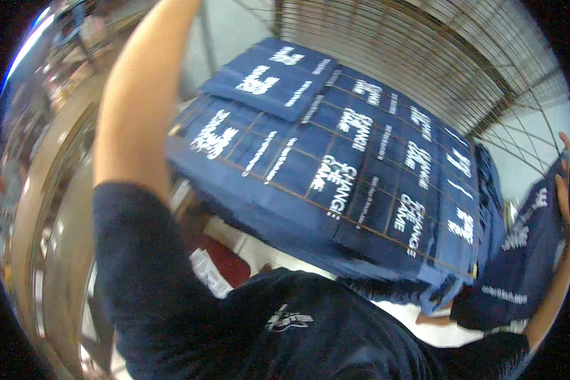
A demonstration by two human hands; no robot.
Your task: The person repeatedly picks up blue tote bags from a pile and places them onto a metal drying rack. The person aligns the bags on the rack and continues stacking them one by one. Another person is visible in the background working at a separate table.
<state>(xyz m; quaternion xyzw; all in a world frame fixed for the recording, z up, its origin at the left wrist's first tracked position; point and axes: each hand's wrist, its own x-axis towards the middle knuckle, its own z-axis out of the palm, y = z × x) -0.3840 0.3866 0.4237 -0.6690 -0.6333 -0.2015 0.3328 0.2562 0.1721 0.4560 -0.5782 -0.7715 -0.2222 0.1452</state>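
My left arm [136,107] is raised and runs out past the top edge, so its hand is out of the picture. At the far right, my right hand [562,190] grips a dark navy fabric panel [532,247] with white print, which hangs down beside the rack. Between my arms lie several blue and navy fabric panels [285,202] with white print, spread in rows on a wire drying rack. Thin brownish wires cross over or between them. One blue panel [278,104] overlaps the others at the far left corner.
Wire-grid shelves [386,28] stand tilted up behind the panels, with more wires at the upper right. Loose blue fabric [446,288] hangs off the near right corner. A dark red item [228,259] and a white paper [209,272] lie low at left.
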